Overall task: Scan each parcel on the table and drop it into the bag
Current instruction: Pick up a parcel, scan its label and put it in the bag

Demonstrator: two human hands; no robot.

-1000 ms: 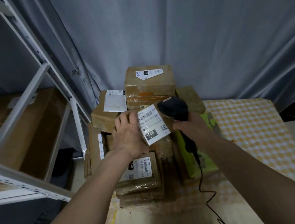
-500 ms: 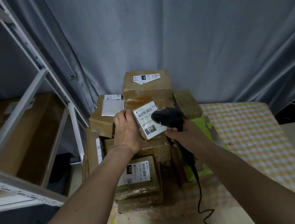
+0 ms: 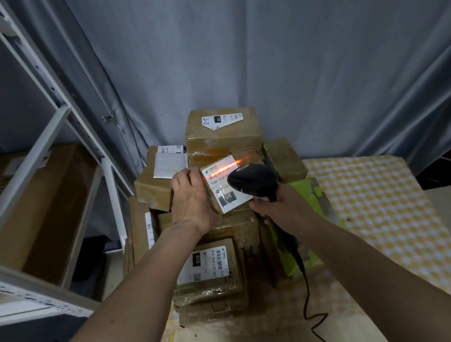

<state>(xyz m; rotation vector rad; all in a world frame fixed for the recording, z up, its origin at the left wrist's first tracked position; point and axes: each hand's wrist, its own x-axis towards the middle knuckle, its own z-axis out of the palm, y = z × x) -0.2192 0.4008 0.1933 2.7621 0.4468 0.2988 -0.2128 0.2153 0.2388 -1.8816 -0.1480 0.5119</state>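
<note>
My left hand (image 3: 190, 200) grips a small cardboard parcel (image 3: 222, 188) with a white label, held tilted above the pile. My right hand (image 3: 277, 205) grips a black corded barcode scanner (image 3: 253, 180) right next to the parcel, its head overlapping the label's right side. A red scan line glows across the top of the label. Under both hands lies a pile of several brown parcels (image 3: 209, 271) on the table with the yellow checked cloth (image 3: 383, 206). No bag is in view.
A white metal shelf rack (image 3: 42, 156) holding a large carton (image 3: 30, 210) stands at the left. A grey curtain (image 3: 290, 60) hangs behind the table. A green box (image 3: 315, 207) leans beside the pile. The scanner cable (image 3: 307, 295) trails down toward me.
The scanner has moved in closer over the label and its red scan line now lights the barcode. My left hand has kept the parcel roughly in place.
</note>
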